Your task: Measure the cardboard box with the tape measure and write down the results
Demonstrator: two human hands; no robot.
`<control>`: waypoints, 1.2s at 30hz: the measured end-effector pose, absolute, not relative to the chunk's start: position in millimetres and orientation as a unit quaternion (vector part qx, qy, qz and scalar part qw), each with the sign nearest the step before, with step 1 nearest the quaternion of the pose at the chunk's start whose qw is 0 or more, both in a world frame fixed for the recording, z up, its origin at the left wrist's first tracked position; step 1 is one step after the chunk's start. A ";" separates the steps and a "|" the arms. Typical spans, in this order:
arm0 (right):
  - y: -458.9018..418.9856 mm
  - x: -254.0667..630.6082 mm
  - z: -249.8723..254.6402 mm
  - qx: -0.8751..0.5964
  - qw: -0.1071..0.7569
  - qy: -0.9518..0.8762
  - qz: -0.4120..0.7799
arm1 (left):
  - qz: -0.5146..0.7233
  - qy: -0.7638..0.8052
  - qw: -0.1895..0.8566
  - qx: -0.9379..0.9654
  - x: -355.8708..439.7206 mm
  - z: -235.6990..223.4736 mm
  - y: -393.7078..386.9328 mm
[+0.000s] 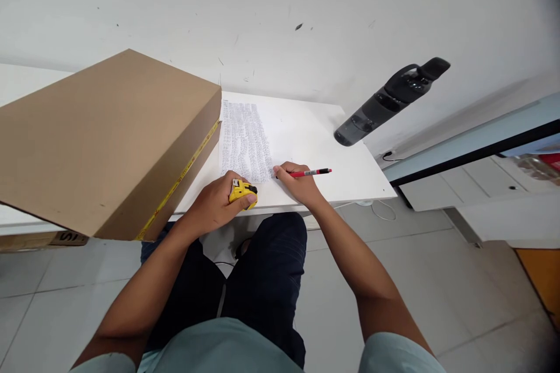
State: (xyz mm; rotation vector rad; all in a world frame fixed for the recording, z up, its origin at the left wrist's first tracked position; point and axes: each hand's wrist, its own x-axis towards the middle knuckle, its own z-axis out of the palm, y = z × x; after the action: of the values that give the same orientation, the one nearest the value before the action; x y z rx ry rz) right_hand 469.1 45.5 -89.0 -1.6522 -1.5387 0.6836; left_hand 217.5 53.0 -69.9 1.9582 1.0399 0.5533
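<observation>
My left hand [219, 201] is wrapped round a yellow tape measure [244, 192], at the front edge of the white table [301, 128]. In my right hand [297, 182] is a red pen [308, 173] with a black end, slanting to the right. Its tip, hidden by my fingers, is at the lower right edge of a paper sheet [245, 143]. Columns of small handwriting cover that sheet, which lies flat between the box and my right hand. No blade shows out of the tape measure.
A large cardboard box [118, 128] stands on the left, a yellow printed strip [179, 183] along its side. A dark water bottle [385, 102] stands at the back right. White drawers [472, 183] are beyond the table's right end. Behind is a wall [262, 23].
</observation>
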 end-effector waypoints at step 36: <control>45.6 473.4 -93.7 -0.648 0.414 -0.582 0.265 | 0.223 0.403 0.420 0.782 217.3 -74.3 54.5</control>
State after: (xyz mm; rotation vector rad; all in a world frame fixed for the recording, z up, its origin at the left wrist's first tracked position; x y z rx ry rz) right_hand 473.4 45.6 -93.7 -1.6279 -1.4627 0.6669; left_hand 217.3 54.5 -74.3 1.9595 1.0113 0.5598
